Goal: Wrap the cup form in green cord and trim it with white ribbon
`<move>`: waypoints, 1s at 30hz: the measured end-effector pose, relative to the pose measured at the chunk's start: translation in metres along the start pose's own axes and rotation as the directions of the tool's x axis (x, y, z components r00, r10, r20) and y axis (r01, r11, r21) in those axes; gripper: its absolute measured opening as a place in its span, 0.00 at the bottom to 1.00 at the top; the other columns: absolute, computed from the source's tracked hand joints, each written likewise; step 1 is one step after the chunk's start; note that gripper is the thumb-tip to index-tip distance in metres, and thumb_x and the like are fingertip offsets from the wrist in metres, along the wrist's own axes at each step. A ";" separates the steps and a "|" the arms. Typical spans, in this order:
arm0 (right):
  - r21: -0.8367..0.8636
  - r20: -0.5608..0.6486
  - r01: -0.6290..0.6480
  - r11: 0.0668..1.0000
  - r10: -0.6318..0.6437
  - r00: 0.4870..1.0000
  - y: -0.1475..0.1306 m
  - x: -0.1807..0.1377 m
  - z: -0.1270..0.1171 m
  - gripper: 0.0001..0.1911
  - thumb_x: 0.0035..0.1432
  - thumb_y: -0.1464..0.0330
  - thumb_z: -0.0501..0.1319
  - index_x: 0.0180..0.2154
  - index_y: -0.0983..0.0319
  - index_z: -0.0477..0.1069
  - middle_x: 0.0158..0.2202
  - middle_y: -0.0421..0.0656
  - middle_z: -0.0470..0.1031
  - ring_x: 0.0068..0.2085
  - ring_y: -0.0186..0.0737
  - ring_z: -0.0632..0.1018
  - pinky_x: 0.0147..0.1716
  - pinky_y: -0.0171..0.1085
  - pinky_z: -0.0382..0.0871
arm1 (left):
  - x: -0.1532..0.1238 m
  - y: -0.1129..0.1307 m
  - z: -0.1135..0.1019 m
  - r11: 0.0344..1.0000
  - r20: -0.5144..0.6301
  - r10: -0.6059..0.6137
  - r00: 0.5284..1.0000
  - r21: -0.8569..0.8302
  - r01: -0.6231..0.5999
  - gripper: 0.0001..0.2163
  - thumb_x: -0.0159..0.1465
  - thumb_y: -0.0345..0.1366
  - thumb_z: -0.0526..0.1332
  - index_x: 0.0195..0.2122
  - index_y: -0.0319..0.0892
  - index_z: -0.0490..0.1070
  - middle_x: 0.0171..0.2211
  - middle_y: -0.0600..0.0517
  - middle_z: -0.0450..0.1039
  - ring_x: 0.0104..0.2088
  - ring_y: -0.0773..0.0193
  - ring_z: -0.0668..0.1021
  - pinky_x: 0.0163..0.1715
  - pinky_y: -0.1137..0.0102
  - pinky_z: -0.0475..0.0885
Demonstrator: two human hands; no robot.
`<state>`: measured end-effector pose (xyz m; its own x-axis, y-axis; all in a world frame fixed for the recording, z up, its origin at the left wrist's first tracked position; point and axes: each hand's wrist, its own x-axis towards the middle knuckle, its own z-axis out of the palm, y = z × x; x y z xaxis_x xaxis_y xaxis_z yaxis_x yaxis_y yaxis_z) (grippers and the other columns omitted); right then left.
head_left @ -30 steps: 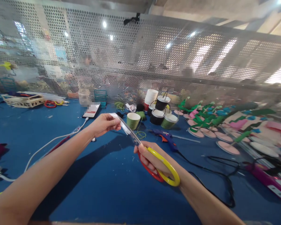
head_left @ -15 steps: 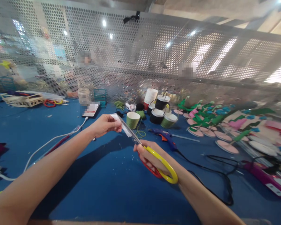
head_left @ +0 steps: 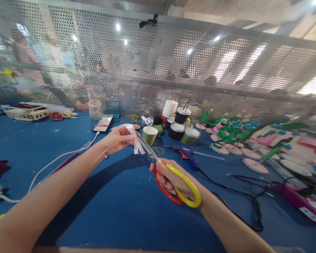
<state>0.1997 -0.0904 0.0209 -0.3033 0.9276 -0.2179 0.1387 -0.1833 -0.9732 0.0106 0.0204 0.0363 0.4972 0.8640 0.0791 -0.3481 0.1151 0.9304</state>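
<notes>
- The white strip (head_left: pixel 136 147) is at the centre of the frame, pinched at its upper part and hanging below the fingers in two narrow tails, raised above the tabletop
- The scissors (head_left: pixel 175 171), one loop yellow and one red, slant from the lower right up to the strip, their blades lying along it; whether the strip sits between the blades cannot be told
- The left hand (head_left: pixel 118 140), just left of centre, grips the strip between thumb and fingers, knuckles up, fingertips pointing right, close to the blade tips
- The left forearm (head_left: pixel 65 179) stretches diagonally from the lower left corner, nearly straight into the wrist
- The right hand (head_left: pixel 167 177), right of centre and lower, is closed round the scissors, thumb on top near the pivot, other fingers curled at the red loop
- The right forearm (head_left: pixel 223 214) rises from the bottom right, pointing up and left, so both arms converge mid-frame
- Just beyond the blades stands an open green cup (head_left: pixel 149 138), with lidded black cups (head_left: pixel 176 133) to its right
- The blue glue gun (head_left: pixel 189 158) lies right of centre on the blue tabletop (head_left: pixel 137 221)
- A phone (head_left: pixel 105 123) lies left of centre, beyond the left hand
- Green stems on pink discs (head_left: pixel 255 166) crowd the right side
- A perforated screen (head_left: pixel 137 63) spans the upper frame
</notes>
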 end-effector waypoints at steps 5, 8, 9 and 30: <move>0.023 -0.017 -0.027 0.999 0.027 0.999 -0.004 -0.001 0.001 0.27 0.46 0.43 0.55 0.30 0.61 0.62 0.15 0.30 0.56 0.13 0.22 0.53 0.09 0.24 0.47 | 0.002 0.000 -0.002 0.998 -0.055 0.017 0.998 -0.052 -0.020 0.08 0.48 0.28 0.68 0.30 0.36 0.74 0.22 0.52 0.74 0.23 0.71 0.74 0.25 0.75 0.70; 0.018 -0.018 -0.032 0.999 0.032 0.999 -0.004 -0.002 0.002 0.28 0.45 0.42 0.55 0.30 0.61 0.62 0.15 0.30 0.56 0.13 0.22 0.53 0.09 0.24 0.47 | 0.005 -0.001 -0.002 0.997 -0.093 0.040 0.995 -0.057 -0.045 0.06 0.47 0.27 0.69 0.26 0.35 0.73 0.20 0.54 0.73 0.21 0.72 0.74 0.25 0.76 0.70; 0.016 -0.016 -0.033 0.999 0.034 0.999 -0.004 -0.002 0.003 0.28 0.45 0.42 0.54 0.30 0.61 0.61 0.15 0.30 0.56 0.13 0.22 0.54 0.09 0.24 0.47 | 0.005 -0.001 -0.001 0.997 -0.107 0.045 0.993 -0.058 -0.051 0.06 0.47 0.26 0.69 0.24 0.35 0.73 0.19 0.54 0.72 0.21 0.72 0.74 0.25 0.76 0.70; -0.131 0.010 0.080 0.988 -0.079 0.997 0.003 0.002 0.001 0.35 0.41 0.37 0.49 0.34 0.62 0.61 0.19 0.33 0.58 0.16 0.25 0.58 0.13 0.27 0.54 | 0.006 0.003 -0.006 0.998 -0.146 0.050 0.988 0.055 -0.042 0.07 0.44 0.27 0.71 0.21 0.33 0.73 0.19 0.53 0.73 0.20 0.72 0.73 0.24 0.76 0.70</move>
<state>0.1988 -0.0898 0.0175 -0.3226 0.9360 -0.1411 0.2367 -0.0645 -0.9694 0.0078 0.0288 0.0370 0.3578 0.9310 0.0720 -0.3241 0.0514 0.9446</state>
